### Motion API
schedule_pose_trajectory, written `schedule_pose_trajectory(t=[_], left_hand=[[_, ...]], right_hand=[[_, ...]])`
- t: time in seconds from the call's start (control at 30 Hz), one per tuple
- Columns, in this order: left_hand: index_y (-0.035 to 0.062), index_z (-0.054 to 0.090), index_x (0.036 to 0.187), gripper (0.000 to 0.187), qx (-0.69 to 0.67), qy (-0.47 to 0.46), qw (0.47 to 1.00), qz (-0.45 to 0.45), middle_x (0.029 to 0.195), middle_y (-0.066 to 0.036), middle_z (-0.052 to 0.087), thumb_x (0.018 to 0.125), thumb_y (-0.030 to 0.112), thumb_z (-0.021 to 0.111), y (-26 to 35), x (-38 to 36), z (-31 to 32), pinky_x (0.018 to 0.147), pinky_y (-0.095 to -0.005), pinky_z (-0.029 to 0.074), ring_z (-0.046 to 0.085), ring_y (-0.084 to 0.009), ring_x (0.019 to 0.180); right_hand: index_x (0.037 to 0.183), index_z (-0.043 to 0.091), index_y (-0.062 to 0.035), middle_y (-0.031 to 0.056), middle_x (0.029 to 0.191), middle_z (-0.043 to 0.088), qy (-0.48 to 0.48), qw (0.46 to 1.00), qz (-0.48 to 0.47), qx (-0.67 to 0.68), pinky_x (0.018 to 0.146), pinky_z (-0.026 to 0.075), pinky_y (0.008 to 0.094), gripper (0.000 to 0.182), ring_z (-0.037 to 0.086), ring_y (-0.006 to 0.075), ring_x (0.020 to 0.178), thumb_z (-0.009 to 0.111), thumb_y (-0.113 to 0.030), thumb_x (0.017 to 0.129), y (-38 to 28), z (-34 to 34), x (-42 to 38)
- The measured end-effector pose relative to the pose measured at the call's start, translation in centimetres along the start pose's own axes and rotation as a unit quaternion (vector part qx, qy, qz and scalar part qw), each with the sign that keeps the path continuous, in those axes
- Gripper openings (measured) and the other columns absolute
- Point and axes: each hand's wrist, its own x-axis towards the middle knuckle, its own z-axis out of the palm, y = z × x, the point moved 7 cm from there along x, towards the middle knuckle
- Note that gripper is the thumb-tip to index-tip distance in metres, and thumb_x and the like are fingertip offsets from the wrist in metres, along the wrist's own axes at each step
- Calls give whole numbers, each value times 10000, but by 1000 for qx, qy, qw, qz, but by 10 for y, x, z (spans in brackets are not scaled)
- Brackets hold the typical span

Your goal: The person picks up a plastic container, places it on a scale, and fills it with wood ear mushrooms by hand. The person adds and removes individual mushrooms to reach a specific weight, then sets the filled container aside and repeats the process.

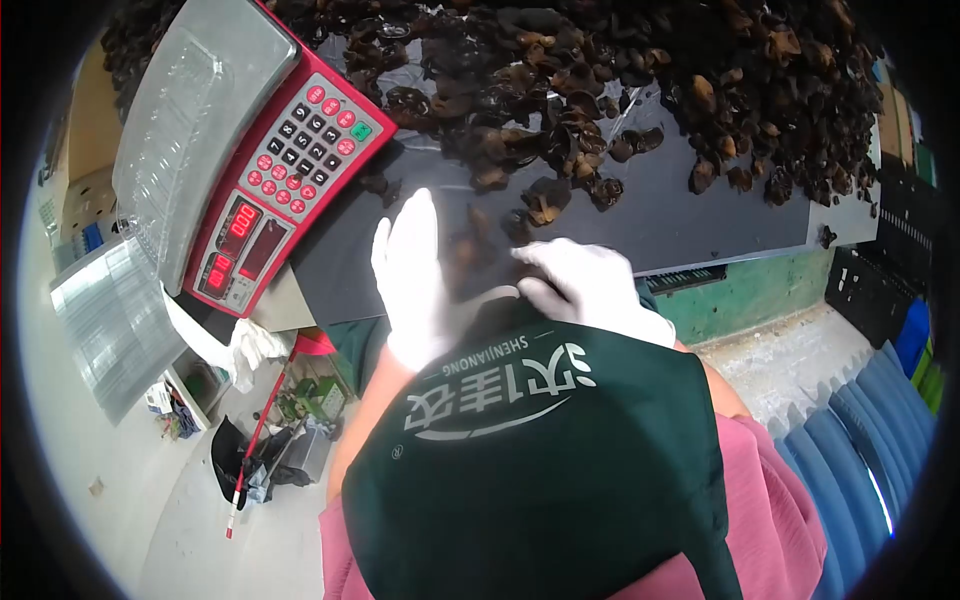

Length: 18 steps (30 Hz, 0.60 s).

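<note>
My left hand (412, 280), in a white glove, is held upright with its fingers stretched and the thumb pointing right; nothing is in it. Opposite it, my right hand (585, 283), also gloved in white, points left with curled fingers, and a gap shows between forefinger and thumb. A small dark piece of wood ear fungus (517, 226) lies just beyond its fingertips. Between the hands is a blurred brown piece (472, 243), too smeared to make out clearly. Another wood ear piece (546, 200) rests on the dark tabletop (350, 240) farther back.
A large heap of wood ear fungus (770, 90) covers the back and right of the table. At left stands a red digital scale (300, 150) with a clear plastic tray (180, 150) on its pan. Blue corrugated material (850, 450) is at lower right.
</note>
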Motion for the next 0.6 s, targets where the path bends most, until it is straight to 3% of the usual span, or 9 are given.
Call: schedule_pose_trajectory(t=[0.07, 0.13, 0.23, 0.33, 0.37, 0.43, 0.53, 0.57, 0.6], left_hand=[[-61, 456, 1461, 1094, 28, 30, 999, 10, 1301, -217, 618, 645, 532, 879, -3, -4, 6, 976, -503, 463, 622, -387, 1140], [-51, 476, 1442, 1032, 28, 51, 998, 13, 1279, -204, 626, 656, 472, 894, -4, -4, 6, 963, -496, 468, 632, -380, 1096], [-34, 493, 1432, 994, -67, -51, 993, -85, 1291, -196, 626, 631, 385, 908, -7, 4, 5, 991, -492, 466, 639, -365, 1101], [-17, 495, 1428, 1026, -17, 36, 999, -24, 1325, -183, 614, 579, 357, 930, -4, 0, 5, 1023, -498, 458, 637, -345, 1140], [-10, 494, 1427, 1040, 6, 83, 996, -17, 1324, -174, 613, 557, 347, 938, -6, -7, 8, 1021, -500, 458, 638, -339, 1139], [-8, 481, 1443, 1066, 2, 58, 998, -16, 1342, -171, 609, 554, 359, 942, -8, -7, 7, 1026, -503, 457, 637, -338, 1146], [-7, 467, 1465, 1111, 10, 55, 998, -13, 1368, -173, 601, 542, 376, 951, -6, -7, 9, 1052, -516, 444, 633, -339, 1166], [-6, 463, 1472, 1126, 15, 60, 998, -12, 1377, -175, 598, 536, 382, 955, -5, -6, 9, 1063, -522, 438, 630, -341, 1175], [-9, 464, 1470, 1136, 11, 61, 998, -12, 1376, -178, 598, 529, 393, 958, -6, -7, 11, 1073, -533, 427, 626, -345, 1183]], right_hand=[[1127, 724, -147, 74, 930, 720, -57, 988, -49, 133, 735, 568, 399, 300, 704, 289, 838, 748, -79, 836, -14, 6, 13], [1107, 732, -127, 69, 937, 737, -60, 991, -72, 94, 738, 567, 399, 283, 709, 284, 840, 738, -54, 834, -20, -5, 12], [1104, 721, -68, 100, 1004, 760, 196, 978, -58, 42, 802, 563, 392, 309, 716, 287, 853, 677, 41, 818, -1, -44, 4], [1188, 690, -47, 125, 1124, 703, 291, 950, 25, -111, 881, 533, 385, 375, 658, 302, 1026, 663, 65, 831, 21, -76, -7], [1191, 688, -46, 128, 1142, 691, 290, 951, 67, -83, 892, 525, 383, 379, 644, 298, 1046, 666, 67, 830, 34, -78, -12], [1208, 686, -55, 131, 1132, 685, 277, 950, 139, -39, 909, 510, 402, 397, 634, 299, 1027, 698, 35, 821, 52, -79, -16], [1179, 691, -80, 121, 1102, 686, 197, 969, 117, -97, 858, 503, 416, 379, 633, 293, 1002, 734, -17, 808, 41, -68, 0], [1124, 694, -102, 102, 1037, 697, 183, 967, 59, -164, 790, 484, 418, 340, 641, 287, 950, 760, -64, 793, 34, -60, 2], [1047, 705, -118, 73, 954, 702, 164, 982, 4, -95, 749, 463, 412, 256, 649, 289, 890, 757, -80, 799, 31, -50, 5]])
